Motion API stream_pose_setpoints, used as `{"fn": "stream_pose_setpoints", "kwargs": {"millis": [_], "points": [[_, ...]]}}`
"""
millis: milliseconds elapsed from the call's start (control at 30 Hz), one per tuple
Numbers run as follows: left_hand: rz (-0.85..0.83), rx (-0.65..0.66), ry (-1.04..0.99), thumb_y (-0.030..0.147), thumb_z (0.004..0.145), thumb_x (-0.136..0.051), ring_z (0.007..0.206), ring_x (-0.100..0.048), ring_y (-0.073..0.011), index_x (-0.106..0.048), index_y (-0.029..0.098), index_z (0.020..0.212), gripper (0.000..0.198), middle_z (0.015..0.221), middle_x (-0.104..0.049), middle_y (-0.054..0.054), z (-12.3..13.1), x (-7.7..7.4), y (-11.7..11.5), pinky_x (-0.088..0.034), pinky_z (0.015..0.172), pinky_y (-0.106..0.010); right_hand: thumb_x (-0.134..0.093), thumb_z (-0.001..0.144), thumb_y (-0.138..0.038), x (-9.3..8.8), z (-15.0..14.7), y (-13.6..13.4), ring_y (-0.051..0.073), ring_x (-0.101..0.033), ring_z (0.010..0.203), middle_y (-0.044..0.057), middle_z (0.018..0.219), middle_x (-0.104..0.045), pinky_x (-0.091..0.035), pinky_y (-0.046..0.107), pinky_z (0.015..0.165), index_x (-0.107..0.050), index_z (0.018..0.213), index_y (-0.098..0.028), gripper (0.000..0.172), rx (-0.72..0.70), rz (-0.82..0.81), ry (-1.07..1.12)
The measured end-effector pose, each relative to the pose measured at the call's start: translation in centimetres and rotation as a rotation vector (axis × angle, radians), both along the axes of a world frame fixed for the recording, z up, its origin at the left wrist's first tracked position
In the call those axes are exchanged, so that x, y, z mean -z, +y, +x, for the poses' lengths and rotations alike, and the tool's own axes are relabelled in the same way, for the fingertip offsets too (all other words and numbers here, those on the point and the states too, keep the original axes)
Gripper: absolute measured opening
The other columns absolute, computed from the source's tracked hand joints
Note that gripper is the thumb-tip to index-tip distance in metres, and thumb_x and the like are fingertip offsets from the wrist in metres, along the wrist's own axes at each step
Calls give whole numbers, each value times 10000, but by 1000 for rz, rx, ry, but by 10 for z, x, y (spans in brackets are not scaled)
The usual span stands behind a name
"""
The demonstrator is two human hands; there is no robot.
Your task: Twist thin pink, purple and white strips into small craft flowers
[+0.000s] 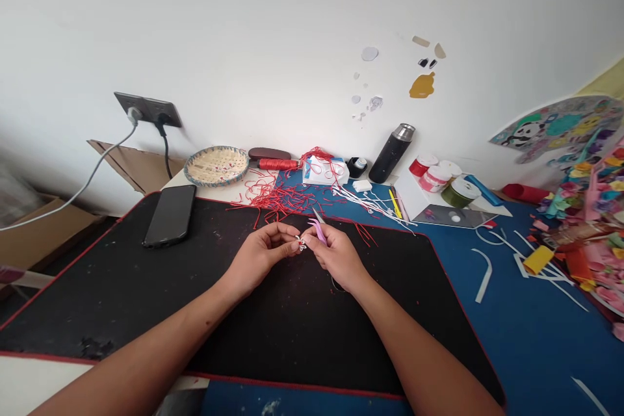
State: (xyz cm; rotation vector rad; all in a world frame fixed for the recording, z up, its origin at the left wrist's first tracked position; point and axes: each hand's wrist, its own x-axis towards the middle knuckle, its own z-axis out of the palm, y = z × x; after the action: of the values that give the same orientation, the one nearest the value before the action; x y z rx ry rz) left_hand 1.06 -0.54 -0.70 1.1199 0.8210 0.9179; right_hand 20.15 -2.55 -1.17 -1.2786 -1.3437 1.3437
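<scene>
Pink tweezers pinched in the right hand, fingers closed narrow on the grip, metal end sticking out on the far side, long axis running roughly away from the person with a slight lean. Left hand has its fingers pinched narrow on a small white-and-red twist, held at the fingertips just beside the tweezers, between both hands. Twist too small to tell which way it points. Both hands hover over a black desk mat on a blue-topped counter. Just beyond: a tangle of red cord, loose white cords off to the right. Left of the hands, a black phone lies on the mat. Far edge has a woven round tray, a red thread spool, a black thermos.
</scene>
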Motion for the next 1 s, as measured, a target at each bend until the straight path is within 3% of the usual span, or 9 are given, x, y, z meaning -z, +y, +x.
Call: {"fn": "stream_pose_setpoints", "kwargs": {"millis": [300, 500, 1000], "points": [[109, -116, 83, 383, 757, -863, 829, -707, -199, -715, 188, 957, 317, 847, -757, -25, -1, 2, 1, -540, 818, -323, -659, 923, -510, -4, -1, -1, 101, -295, 496, -67, 620, -380, -247, 241, 486, -659, 932, -212, 298, 2, 47, -39], [128, -90, 135, 391, 775, -842, 856, -722, -209, -718, 193, 990, 317, 891, -772, -38, 0, 2, 0, -547, 840, -332, -677, 900, -423, -5, -2, -1, 134, -407, 623, -33, 713, -502, -329, 253, 592, -643, 861, -201, 228, 18, 176, -194], [115, -48, 172, 403, 761, -833, 815, -702, -207, -741, 192, 919, 279, 874, -766, -42, 0, 2, 1, -542, 796, -328, -653, 911, -377, -7, -5, -2, 167, -518, 695, -15, 755, -589, -385, 264, 652, -644, 857, -205, 181, 11, 180, -237]]}}
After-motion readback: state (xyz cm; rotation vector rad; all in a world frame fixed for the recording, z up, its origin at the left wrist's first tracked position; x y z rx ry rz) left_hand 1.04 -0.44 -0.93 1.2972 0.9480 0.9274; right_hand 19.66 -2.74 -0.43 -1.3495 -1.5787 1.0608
